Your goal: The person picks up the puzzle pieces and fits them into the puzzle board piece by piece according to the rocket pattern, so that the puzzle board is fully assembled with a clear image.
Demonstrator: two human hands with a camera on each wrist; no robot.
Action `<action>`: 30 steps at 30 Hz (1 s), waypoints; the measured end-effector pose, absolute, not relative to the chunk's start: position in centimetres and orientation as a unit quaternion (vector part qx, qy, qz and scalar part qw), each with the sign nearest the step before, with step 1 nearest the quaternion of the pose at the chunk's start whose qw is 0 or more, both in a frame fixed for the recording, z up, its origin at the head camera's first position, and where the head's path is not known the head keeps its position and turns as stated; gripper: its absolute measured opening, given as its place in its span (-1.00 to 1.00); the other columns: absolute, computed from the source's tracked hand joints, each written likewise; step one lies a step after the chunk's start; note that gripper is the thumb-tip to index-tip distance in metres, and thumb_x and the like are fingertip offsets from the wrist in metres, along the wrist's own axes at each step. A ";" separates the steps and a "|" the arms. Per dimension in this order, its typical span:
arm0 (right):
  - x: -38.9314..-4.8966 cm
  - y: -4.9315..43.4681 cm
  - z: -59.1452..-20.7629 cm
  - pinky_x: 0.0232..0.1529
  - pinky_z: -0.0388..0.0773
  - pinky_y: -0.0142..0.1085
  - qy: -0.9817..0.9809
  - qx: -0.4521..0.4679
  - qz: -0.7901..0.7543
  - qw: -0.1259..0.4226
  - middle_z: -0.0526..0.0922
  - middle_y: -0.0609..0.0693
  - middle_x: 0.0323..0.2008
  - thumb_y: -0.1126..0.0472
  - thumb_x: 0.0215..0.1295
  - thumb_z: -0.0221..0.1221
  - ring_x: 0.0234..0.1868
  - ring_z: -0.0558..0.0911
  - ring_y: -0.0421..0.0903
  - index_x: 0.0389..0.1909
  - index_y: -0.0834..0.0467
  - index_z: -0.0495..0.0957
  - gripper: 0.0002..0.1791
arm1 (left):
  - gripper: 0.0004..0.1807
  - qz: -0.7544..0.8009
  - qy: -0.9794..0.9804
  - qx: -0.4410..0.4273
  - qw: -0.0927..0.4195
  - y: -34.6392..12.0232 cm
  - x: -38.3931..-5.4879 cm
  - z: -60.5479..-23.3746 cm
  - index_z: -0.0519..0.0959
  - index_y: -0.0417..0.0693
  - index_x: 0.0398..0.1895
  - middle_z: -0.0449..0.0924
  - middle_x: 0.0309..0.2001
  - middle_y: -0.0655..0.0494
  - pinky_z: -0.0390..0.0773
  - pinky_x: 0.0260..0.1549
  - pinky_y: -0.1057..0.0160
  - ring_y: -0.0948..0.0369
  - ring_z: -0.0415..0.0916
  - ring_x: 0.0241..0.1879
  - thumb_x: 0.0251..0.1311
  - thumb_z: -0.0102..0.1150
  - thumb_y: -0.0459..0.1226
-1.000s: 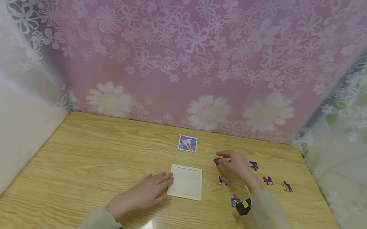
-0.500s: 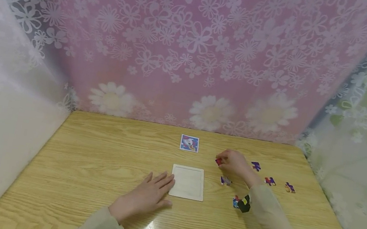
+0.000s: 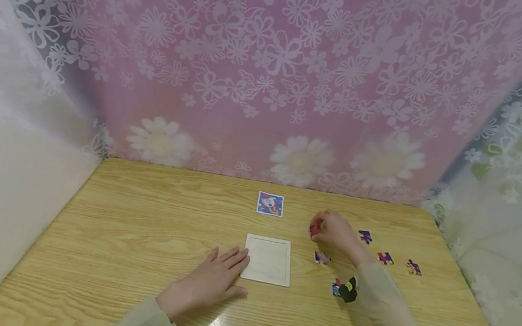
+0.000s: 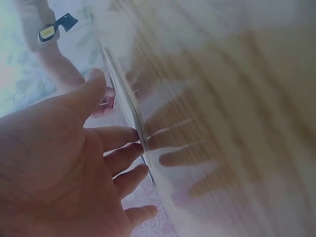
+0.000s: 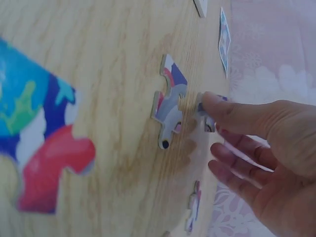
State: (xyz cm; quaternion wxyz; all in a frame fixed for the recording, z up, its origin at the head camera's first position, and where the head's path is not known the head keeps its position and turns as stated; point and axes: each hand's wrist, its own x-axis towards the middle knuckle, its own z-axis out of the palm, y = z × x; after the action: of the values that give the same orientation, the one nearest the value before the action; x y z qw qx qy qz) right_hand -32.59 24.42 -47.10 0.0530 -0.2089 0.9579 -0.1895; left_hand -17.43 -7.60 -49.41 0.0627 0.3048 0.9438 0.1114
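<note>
My right hand [image 3: 336, 236] is at the back right of the table, its thumb and fingers pinching a red and purple jigsaw piece [image 3: 313, 231]. In the right wrist view the thumb covers much of that piece. Nearest to this hand lies a grey and purple jigsaw piece [image 5: 170, 106]. The left hand [image 3: 210, 281] lies with straight fingers, its fingertips touching the left edge of a white square puzzle tray [image 3: 267, 261]. The left wrist view has the fingertips right against the tray's thin edge [image 4: 129, 106].
Further jigsaw pieces lie to the right: one purple [image 3: 365, 237], one red and purple [image 3: 385, 258], one purple and orange [image 3: 414, 267]. A blue and red piece [image 3: 336, 287] sits partly under the right wrist camera. A small picture card [image 3: 270, 204] lies behind the tray.
My right fingers have closed from a looser reach onto the red and purple jigsaw piece. The left hand stays at the tray's edge, its thumb a little more spread.
</note>
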 end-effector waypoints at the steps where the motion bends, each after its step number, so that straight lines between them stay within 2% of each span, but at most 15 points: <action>1: -32.6 24.5 -47.1 -0.21 0.60 -0.09 0.956 -0.206 -0.204 0.053 0.63 0.05 -0.26 0.29 0.22 0.41 -0.28 0.59 -0.04 -0.16 0.19 0.65 -0.80 | -0.22 0.113 0.944 0.305 0.062 -7.6 -17.4 -49.4 0.21 -0.19 0.55 0.10 0.58 -0.07 0.08 0.45 -0.30 -0.06 0.06 0.55 0.47 -0.01 0.12; 5: -32.5 24.7 -47.1 -0.16 0.65 -0.07 0.942 -0.188 -0.276 0.044 0.71 0.05 -0.24 0.29 0.34 0.31 -0.22 0.67 0.00 -0.18 0.16 0.70 -0.92 | -0.22 0.114 0.944 0.304 0.060 -7.5 -17.3 -49.2 0.22 -0.20 0.54 0.12 0.57 -0.08 0.10 0.44 -0.30 -0.07 0.08 0.54 0.47 0.01 0.10; 9: -32.6 24.8 -47.1 -0.17 0.73 -0.06 0.918 -0.166 -0.358 0.038 0.73 0.12 -0.16 0.27 0.40 0.26 -0.22 0.72 0.01 -0.07 0.21 0.71 -0.83 | -0.22 0.111 0.945 0.301 0.060 -7.4 -17.3 -49.2 0.21 -0.19 0.55 0.11 0.58 -0.07 0.09 0.45 -0.29 -0.06 0.06 0.55 0.47 0.00 0.11; 12: -32.4 24.6 -46.9 -0.18 0.75 -0.06 0.896 -0.145 -0.418 0.043 0.74 0.19 -0.14 0.26 0.40 0.26 -0.25 0.76 0.06 0.01 0.26 0.68 -0.76 | -0.21 0.111 0.946 0.299 0.060 -7.4 -17.2 -49.2 0.20 -0.19 0.55 0.10 0.58 -0.06 0.07 0.46 -0.28 -0.05 0.05 0.56 0.46 -0.01 0.12; 16: -32.0 23.9 -46.4 -0.17 0.74 -0.04 0.879 -0.132 -0.457 0.042 0.77 0.18 -0.18 0.20 0.37 0.30 -0.24 0.77 0.14 -0.01 0.24 0.70 -0.74 | -0.21 0.116 0.946 0.298 0.061 -7.5 -17.2 -49.3 0.19 -0.19 0.56 0.08 0.58 -0.06 0.05 0.46 -0.28 -0.05 0.03 0.56 0.47 -0.01 0.12; 23: -30.9 22.2 -45.8 -0.16 0.72 0.06 0.856 -0.166 -0.489 0.028 0.75 0.24 -0.17 0.28 0.34 0.31 -0.28 0.78 0.11 -0.05 0.29 0.70 -0.77 | -0.20 0.115 0.947 0.294 0.063 -7.5 -17.2 -49.6 0.18 -0.17 0.57 0.05 0.59 -0.05 0.03 0.47 -0.27 -0.05 0.01 0.57 0.46 -0.02 0.13; 30: -29.6 20.3 -46.4 -0.16 0.72 0.06 0.840 -0.175 -0.512 0.037 0.74 0.23 -0.14 0.28 0.35 0.31 -0.24 0.78 0.10 -0.05 0.29 0.70 -0.78 | -0.18 0.108 0.949 0.290 0.065 -7.4 -17.3 -49.9 0.16 -0.14 0.58 0.03 0.60 -0.02 0.04 0.48 -0.25 -0.03 0.00 0.57 0.45 -0.03 0.16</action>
State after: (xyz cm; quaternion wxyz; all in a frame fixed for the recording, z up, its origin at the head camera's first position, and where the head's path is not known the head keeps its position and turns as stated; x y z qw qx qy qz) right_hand -29.63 20.27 -46.44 0.0372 -0.1754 0.8403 -0.5117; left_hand -17.25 -7.45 -49.95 0.0653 0.2904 0.9486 0.1076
